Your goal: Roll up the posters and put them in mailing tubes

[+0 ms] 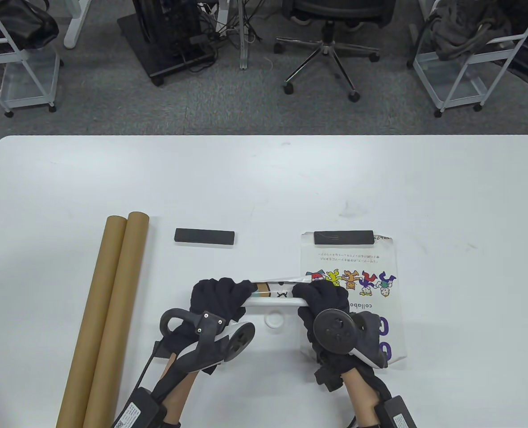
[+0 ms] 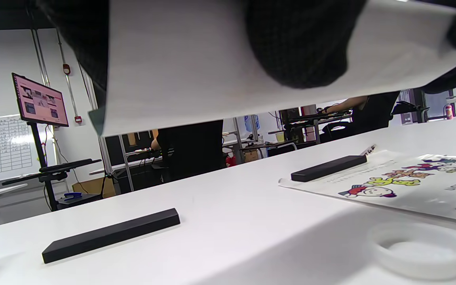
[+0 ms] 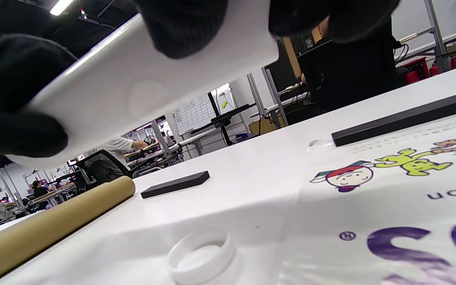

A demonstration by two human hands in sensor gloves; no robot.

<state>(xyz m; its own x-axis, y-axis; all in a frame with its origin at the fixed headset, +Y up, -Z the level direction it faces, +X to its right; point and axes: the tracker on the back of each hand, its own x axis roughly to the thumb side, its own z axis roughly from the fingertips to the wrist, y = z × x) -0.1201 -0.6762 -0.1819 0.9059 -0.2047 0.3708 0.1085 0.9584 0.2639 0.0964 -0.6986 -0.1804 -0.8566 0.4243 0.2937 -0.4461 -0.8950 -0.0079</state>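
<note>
Both hands — left hand (image 1: pixel 217 298), right hand (image 1: pixel 322 303) — grip a rolled poster (image 1: pixel 273 296) held off the table's near middle; loosening either end could let it spring open — the tubes (image 1: pixel 108 312) lie far left.

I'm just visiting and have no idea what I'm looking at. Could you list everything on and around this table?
Rolled poster: 1, white, held off the table between both hands.
Flat poster: 1, white with cartoon figures, lying at the table's right.
Weight bars: 2, black; one on the flat poster's far edge, one on bare table.
Mailing tubes: 2, brown cardboard, side by side at left.
Plastic cap: 1, white, under the rolled poster.
Table: 1, white.
Office chair: 1, on the floor beyond.
Left hand: black glove, grips the roll's left end.
Right hand: black glove, grips its right end.
</note>
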